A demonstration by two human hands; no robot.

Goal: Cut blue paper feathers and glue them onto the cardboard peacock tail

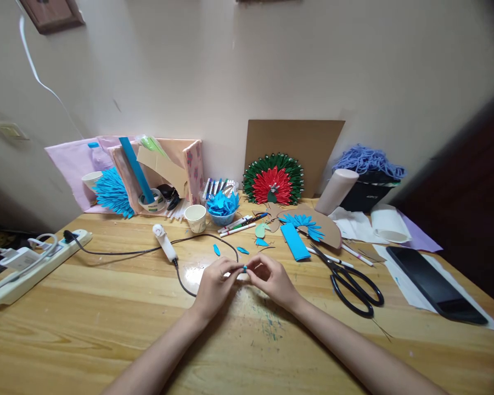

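Between the fingertips of my left hand (218,285) and my right hand (274,280) is a small blue paper piece (245,269), mostly hidden by the fingers. Both hands are closed in a pinch, meeting over the middle of the table. Just beyond them lie two loose blue petal-shaped pieces, one blue petal (216,250) to the left and another blue petal (242,250) nearer the fingers. A bowl of blue petals (223,218) stands farther back. Right of it, a brown cardboard fan shape (331,233) carries a partial row of blue petals (308,224).
A white glue gun (164,244) with a black cord lies left of my hands. Black scissors (349,285), a folded blue strip (295,241) and a phone (434,282) are on the right. Behind stand a paper cup (196,218) and a red-green peacock (273,180). A power strip (41,266) sits far left.
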